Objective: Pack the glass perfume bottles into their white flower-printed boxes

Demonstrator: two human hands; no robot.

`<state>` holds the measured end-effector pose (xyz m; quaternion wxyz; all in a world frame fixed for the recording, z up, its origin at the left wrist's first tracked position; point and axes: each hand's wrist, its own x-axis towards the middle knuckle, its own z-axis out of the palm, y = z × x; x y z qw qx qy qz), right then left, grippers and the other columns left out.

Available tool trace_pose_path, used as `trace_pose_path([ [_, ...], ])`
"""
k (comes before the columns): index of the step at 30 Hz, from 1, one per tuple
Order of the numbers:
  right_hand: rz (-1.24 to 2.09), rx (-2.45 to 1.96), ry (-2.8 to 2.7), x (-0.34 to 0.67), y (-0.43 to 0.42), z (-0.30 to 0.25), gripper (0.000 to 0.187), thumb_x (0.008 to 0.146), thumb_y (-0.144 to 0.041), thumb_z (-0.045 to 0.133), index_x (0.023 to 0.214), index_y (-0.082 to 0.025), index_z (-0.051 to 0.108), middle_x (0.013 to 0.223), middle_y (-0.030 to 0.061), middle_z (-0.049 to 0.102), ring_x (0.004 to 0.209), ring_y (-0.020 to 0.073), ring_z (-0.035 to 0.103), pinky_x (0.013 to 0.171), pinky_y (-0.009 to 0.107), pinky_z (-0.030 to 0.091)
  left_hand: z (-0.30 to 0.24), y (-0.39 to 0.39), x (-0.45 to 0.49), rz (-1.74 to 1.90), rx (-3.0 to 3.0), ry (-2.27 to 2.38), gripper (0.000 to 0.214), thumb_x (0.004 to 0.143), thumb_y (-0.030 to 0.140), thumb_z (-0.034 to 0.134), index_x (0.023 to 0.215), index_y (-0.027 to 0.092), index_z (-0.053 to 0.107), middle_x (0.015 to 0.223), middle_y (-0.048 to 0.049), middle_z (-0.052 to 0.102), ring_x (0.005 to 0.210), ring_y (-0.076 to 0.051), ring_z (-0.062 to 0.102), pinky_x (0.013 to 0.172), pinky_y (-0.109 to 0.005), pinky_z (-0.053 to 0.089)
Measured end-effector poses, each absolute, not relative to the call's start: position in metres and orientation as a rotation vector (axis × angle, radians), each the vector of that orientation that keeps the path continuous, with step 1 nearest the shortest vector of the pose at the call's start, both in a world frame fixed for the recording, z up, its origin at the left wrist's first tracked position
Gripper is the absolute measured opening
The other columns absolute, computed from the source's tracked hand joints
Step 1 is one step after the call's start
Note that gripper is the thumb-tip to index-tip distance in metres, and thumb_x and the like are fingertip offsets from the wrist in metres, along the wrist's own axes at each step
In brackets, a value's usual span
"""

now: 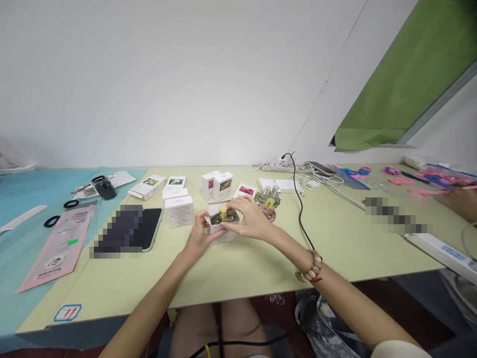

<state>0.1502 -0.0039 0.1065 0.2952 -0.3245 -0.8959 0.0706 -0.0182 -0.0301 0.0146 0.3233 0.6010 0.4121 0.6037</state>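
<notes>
My left hand point(199, 231) grips the left side of a small open white box point(219, 231) on the pale green table point(335, 248). My right hand point(249, 218) curls over the box's right side, fingers pinching a small glass bottle with a gold cap point(223, 213) that sits in the box's opening. A bead bracelet point(311, 269) is on my right wrist. Just behind my right hand stand other small gold-capped bottles point(269, 198).
Several small white boxes point(179, 210) stand behind and left of my hands, beside a dark phone point(148, 227). A black cable point(300, 209) runs from a power strip point(278, 166) across the table. Pink packet point(59, 246) and black hair ties lie left; another person's hand point(460, 200) far right.
</notes>
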Motion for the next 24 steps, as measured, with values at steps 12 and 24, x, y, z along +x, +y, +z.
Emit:
trace_pose_path([
  [12, -0.141, -0.912, -2.28, 0.163, -0.01, 0.068, 0.02, 0.081, -0.038, 0.054, 0.086, -0.02, 0.062, 0.1, 0.009, 0.055, 0.096, 0.0234, 0.048, 0.084, 0.039, 0.037, 0.02, -0.029, -0.016, 1.565, 1.495, 1.027, 0.05, 0.058, 0.022, 0.074, 0.094, 0.022, 0.039, 0.085, 0.0014, 0.052, 0.069, -0.012, 0.054, 0.061, -0.023, 0.041],
  [24, 0.443, -0.948, -1.827, 0.171, -0.009, 0.09, 0.022, 0.082, -0.037, 0.051, 0.094, -0.021, 0.059, 0.095, 0.0054, 0.056, 0.079, 0.0152, 0.055, 0.063, 0.027, 0.047, 0.034, -0.02, -0.022, 1.475, 1.297, 0.891, 0.034, 0.067, 0.05, 0.064, 0.069, 0.016, 0.059, 0.069, -0.0012, 0.054, 0.065, -0.013, 0.048, 0.061, -0.022, 0.036],
])
